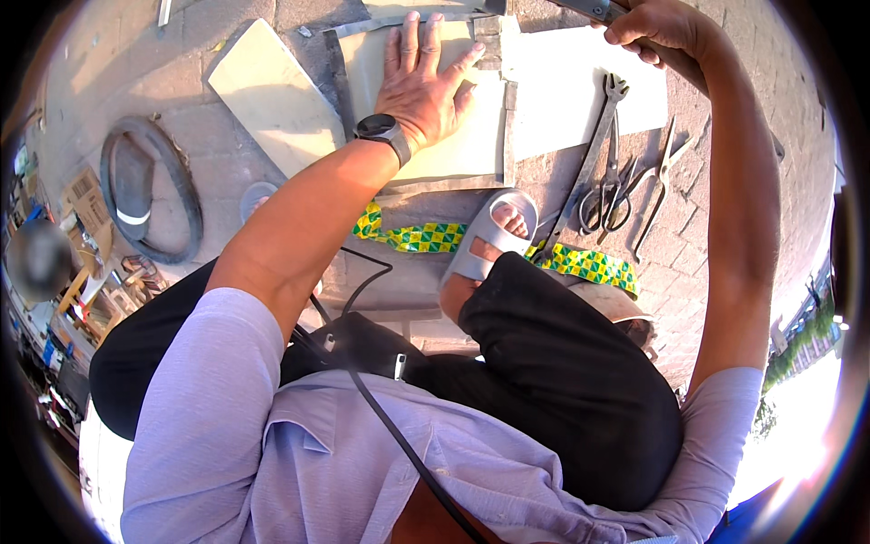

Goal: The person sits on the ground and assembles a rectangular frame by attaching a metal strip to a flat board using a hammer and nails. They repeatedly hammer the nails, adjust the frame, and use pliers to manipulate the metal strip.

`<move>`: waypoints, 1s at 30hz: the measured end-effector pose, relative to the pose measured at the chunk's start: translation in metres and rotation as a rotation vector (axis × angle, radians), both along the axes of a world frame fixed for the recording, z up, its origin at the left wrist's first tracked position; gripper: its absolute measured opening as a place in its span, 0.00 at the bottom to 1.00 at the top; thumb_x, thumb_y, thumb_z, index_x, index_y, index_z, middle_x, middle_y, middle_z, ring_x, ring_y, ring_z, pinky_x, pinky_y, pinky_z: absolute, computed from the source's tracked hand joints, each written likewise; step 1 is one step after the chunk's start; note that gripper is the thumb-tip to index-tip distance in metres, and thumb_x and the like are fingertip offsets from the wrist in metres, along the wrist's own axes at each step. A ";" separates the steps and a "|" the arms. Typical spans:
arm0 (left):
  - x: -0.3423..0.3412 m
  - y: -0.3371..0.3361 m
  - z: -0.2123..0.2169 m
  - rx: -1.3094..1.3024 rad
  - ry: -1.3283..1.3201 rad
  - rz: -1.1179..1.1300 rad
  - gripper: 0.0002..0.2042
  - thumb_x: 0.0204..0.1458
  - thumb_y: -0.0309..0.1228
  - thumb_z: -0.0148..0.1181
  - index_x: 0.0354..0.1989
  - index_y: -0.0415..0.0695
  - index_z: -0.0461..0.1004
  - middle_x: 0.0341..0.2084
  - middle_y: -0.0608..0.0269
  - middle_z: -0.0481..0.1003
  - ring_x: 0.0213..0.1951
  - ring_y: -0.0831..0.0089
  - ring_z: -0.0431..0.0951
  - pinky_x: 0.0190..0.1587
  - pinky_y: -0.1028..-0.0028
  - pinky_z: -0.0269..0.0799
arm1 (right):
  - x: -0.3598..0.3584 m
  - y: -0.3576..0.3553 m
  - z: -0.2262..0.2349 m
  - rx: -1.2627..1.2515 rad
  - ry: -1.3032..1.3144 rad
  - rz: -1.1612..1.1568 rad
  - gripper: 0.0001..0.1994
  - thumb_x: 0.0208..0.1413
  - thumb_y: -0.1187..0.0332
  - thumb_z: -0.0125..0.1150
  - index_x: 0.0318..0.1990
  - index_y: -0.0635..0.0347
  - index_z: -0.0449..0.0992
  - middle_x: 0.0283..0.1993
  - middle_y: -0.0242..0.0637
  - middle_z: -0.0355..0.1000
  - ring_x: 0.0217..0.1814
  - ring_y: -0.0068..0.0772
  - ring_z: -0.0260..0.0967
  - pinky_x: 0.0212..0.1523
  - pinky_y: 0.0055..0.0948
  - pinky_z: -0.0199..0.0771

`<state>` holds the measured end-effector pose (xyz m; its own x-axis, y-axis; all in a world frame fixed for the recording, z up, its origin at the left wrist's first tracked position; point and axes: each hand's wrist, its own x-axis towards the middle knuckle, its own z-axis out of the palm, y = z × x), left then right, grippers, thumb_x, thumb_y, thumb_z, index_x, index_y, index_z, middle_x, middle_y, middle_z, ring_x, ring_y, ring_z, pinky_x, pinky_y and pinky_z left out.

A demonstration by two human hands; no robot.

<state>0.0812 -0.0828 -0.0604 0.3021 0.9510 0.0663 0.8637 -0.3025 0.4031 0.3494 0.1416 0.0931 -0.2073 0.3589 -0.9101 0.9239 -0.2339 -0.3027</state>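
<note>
My left hand [421, 100] lies flat with fingers spread on a pale rectangular panel [462, 159], edged with dark grey strips [510, 136]. Up at the top right, my right hand [669, 32] is closed around a long-handled tool with a grey metal end [589, 7]. The picture's edge cuts that end off, so its exact kind is unclear. Under the panel's right side sticks out a white sheet [580, 95]. Another pale board [272, 95] lies aslant to the left, close to the panel.
Long-handled metal tongs [589, 159], scissors [594, 213] and slim metal shears [660, 190] lie on the paving at right. A green-and-yellow checked strip [426, 238] runs by my sandalled foot [507, 218]. A black rubber ring [186, 204] lies left; clutter lines the far left.
</note>
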 end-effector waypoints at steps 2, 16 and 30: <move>-0.001 0.001 0.000 0.010 -0.007 0.004 0.29 0.59 0.47 0.61 0.71 0.65 0.68 0.75 0.37 0.49 0.75 0.30 0.41 0.74 0.35 0.39 | 0.001 -0.008 -0.005 0.010 0.004 -0.051 0.07 0.54 0.70 0.68 0.36 0.62 0.79 0.25 0.32 0.72 0.24 0.26 0.70 0.25 0.32 0.71; -0.002 -0.005 0.001 0.076 0.091 -0.006 0.29 0.59 0.51 0.60 0.70 0.67 0.68 0.73 0.38 0.52 0.75 0.31 0.45 0.74 0.39 0.40 | 0.029 -0.158 -0.008 0.253 0.210 -0.368 0.10 0.58 0.64 0.63 0.39 0.61 0.75 0.23 0.27 0.67 0.20 0.19 0.63 0.22 0.25 0.63; -0.139 -0.017 -0.009 -0.558 -0.839 0.847 0.25 0.61 0.39 0.65 0.60 0.34 0.75 0.49 0.61 0.78 0.47 0.73 0.78 0.51 0.70 0.78 | 0.047 -0.327 -0.066 0.024 0.518 -1.078 0.12 0.61 0.64 0.66 0.42 0.64 0.75 0.30 0.32 0.71 0.26 0.24 0.70 0.26 0.27 0.72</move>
